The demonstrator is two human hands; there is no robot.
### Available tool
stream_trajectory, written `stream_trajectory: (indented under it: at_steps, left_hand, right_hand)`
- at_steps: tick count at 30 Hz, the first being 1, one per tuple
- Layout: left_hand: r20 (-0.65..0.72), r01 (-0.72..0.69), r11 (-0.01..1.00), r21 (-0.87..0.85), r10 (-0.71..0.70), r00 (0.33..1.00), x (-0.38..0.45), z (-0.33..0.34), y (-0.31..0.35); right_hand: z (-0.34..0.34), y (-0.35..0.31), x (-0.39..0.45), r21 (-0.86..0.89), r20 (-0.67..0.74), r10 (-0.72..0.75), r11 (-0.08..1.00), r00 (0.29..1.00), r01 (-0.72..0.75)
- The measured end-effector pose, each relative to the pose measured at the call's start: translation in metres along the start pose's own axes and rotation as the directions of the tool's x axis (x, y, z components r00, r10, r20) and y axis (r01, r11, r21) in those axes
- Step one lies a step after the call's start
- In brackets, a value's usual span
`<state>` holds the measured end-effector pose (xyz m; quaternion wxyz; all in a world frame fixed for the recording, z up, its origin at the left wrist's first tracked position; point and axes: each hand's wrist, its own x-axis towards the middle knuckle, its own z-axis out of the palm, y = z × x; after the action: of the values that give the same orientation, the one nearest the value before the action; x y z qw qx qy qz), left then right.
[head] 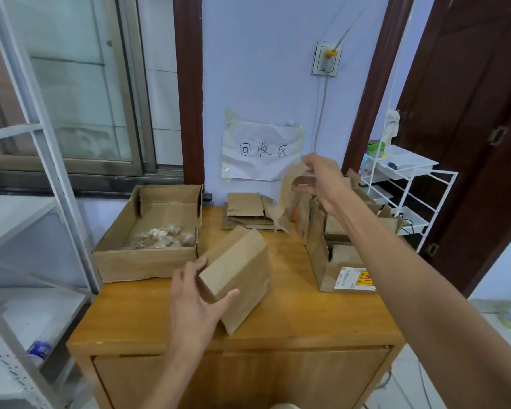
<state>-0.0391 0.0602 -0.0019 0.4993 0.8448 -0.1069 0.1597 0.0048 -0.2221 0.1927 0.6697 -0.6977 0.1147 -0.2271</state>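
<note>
The desk carries everything. A big open box with crumpled scraps in it sits at the far left corner. The small box being stripped is near the middle, closer to the front edge.

The biggest risk is to that small box. The left hand grips only its near end, fingers curled over one side and thumb hooked under the other. A hard tug from the far end could twist it out of that hold, or skid it toward the cartons along the right edge.

The next risk is the strip of clear tape. It hangs from the raised right hand, above the far right part of the desk, over the flat cardboard stack. It is blurred, so it is probably pinched between thumb and fingertips, but the grip cannot be made out sharply. A loose, sticky strip could fold onto itself, cling to the forearm or snag the stack below. If it tears, a stub may stay on the box.

The smallest risk is that the strip misses the open box when dropped, since that box lies well apart, across the desk.

The small box lies on its side, closed. Its long axis runs on a slant from the near left toward the far right, crossing the front edge at an angle. Its near end is in the left hand and its far end points toward the stack.
</note>
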Motion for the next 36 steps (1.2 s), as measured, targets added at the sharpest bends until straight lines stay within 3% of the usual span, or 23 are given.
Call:
stream_trajectory:
  at_steps: [4, 9, 12, 15, 18, 21, 23, 25, 28, 32, 34, 36]
  left_hand:
    - [-0.061, -0.071, 0.9, 0.431, 0.108, 0.992, 0.016, 0.021, 0.018]
    - [-0.086, -0.063, 0.86, 0.506, 0.123, 0.989, 0.039, 0.044, 0.019]
    - [0.014, -0.072, 0.827, 0.557, 0.078, 0.997, 0.053, 0.045, 0.023]
    - [0.084, -0.159, 0.87, 0.466, 0.135, 0.987, 0.054, 0.039, 0.023]
    - [0.025, -0.252, 0.907, 0.337, 0.259, 0.966, 0.049, 0.027, 0.029]
    - [-0.051, -0.294, 0.954, -0.057, 0.291, 0.955, 0.04, 0.01, 0.055]
    - [0.118, -0.189, 0.907, -0.376, 0.249, 0.961, 0.032, -0.008, 0.087]
    - [0.35, -0.07, 0.842, -0.534, 0.296, 0.889, 0.026, -0.019, 0.112]
    - [0.553, 0.011, 0.871, -0.491, 0.302, 0.777, 0.018, -0.023, 0.125]
    - [0.692, 0.101, 0.874, -0.474, 0.299, 0.657, 0.006, -0.013, 0.111]
    - [0.694, 0.13, 0.877, -0.462, 0.267, 0.669, -0.002, -0.009, 0.104]
    - [0.662, 0.177, 0.88, -0.442, 0.186, 0.726, -0.011, -0.005, 0.101]
  right_hand:
    - [0.005, 0.009, -0.014, -0.08, 0.119, -0.047, 0.995, 0.992, 0.057]
    - [-0.006, 0.011, -0.033, 0.137, 0.238, -0.128, 0.986, 0.963, 0.097]
    - [-0.014, 0.006, -0.05, 0.251, 0.297, -0.109, 0.967, 0.949, 0.032]
    - [-0.023, 0.004, -0.068, 0.28, 0.382, -0.081, 0.959, 0.92, -0.032]
    - [-0.029, 0.007, -0.079, 0.245, 0.47, -0.068, 0.968, 0.88, -0.056]
    - [-0.035, 0.006, -0.086, 0.216, 0.564, -0.07, 0.974, 0.823, -0.066]
    - [-0.036, 0.005, -0.093, 0.179, 0.626, -0.05, 0.981, 0.778, -0.081]
    - [-0.037, 0.004, -0.098, 0.128, 0.669, -0.017, 0.987, 0.743, -0.092]
    - [-0.041, -0.003, -0.101, 0.038, 0.714, -0.004, 0.999, 0.7, -0.032]
    - [-0.056, -0.011, -0.099, -0.15, 0.725, 0.039, 0.983, 0.688, 0.102]
    - [-0.059, -0.013, -0.099, -0.307, 0.661, 0.059, 0.931, 0.748, 0.199]
    - [-0.056, -0.007, -0.101, -0.423, 0.552, -0.046, 0.845, 0.833, 0.327]
